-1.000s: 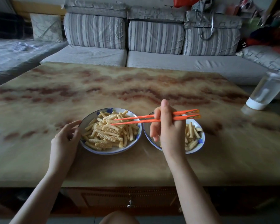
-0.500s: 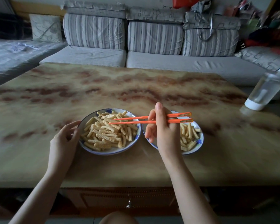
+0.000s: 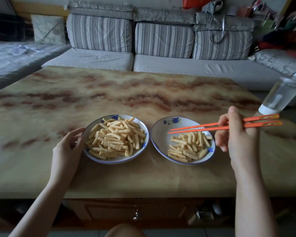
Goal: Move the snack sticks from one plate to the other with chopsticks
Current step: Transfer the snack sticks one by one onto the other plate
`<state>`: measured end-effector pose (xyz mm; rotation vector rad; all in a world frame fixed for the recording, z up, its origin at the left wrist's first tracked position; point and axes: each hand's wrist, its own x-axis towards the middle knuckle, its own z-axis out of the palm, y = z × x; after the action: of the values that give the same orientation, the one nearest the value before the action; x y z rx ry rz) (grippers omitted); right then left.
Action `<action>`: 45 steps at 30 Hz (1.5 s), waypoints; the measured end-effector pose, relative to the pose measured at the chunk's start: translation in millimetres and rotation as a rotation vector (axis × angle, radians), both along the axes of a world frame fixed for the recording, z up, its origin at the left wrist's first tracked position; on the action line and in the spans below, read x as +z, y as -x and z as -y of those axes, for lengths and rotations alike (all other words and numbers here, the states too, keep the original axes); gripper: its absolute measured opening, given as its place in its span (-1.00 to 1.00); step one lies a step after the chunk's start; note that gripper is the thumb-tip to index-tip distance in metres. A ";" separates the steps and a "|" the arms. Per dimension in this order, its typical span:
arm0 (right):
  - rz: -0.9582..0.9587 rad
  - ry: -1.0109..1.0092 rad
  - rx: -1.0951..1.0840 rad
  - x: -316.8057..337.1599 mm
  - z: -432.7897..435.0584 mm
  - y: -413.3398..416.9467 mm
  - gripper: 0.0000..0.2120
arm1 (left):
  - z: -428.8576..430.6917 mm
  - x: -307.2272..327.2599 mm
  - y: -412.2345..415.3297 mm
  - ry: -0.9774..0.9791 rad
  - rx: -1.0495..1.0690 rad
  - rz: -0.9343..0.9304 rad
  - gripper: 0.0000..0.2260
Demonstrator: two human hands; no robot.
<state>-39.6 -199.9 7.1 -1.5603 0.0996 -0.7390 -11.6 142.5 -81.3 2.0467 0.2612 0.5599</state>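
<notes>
Two blue-rimmed white plates stand side by side on the marbled table. The left plate (image 3: 143,134) is heaped with ridged yellow snack sticks (image 3: 116,139). On the right plate (image 3: 161,135), a smaller pile of snack sticks (image 3: 189,147) lies on its right half. My left hand (image 3: 67,147) touches the left plate's left rim with thumb and loosely curved fingers. To the right of the right plate, my right hand (image 3: 236,135) grips a pair of orange chopsticks (image 3: 203,127). Their tips hover over the right plate's bare part, slightly apart, with nothing between them.
A clear bottle with a white cap (image 3: 280,94) leans at the table's right edge, just beyond my right hand. A grey striped sofa (image 3: 161,65) runs along the far side of the table (image 3: 109,93). The table's front edge is close to my body.
My right hand has swung right with the chopsticks, from above the left plate to the right side of the right plate. My left hand stays at the left plate's rim.
</notes>
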 end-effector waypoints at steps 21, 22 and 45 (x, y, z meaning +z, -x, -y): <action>-0.020 -0.013 -0.033 -0.4 -12.3 1.1 -0.57 | 1.4 0.9 0.1 -0.001 0.003 0.008 -0.74; 0.000 -0.058 -0.012 0.3 -18.3 0.5 -0.58 | 1.5 1.1 0.4 -0.001 0.004 0.009 -0.74; 0.026 -0.136 0.328 -11.5 -87.0 -6.1 -0.60 | 0.9 0.1 -1.5 0.004 -0.002 0.039 -0.75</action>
<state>-33.6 -112.9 -4.4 -1.3929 -0.1206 -0.4832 -10.2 141.6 -81.2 2.0293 0.2374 0.5974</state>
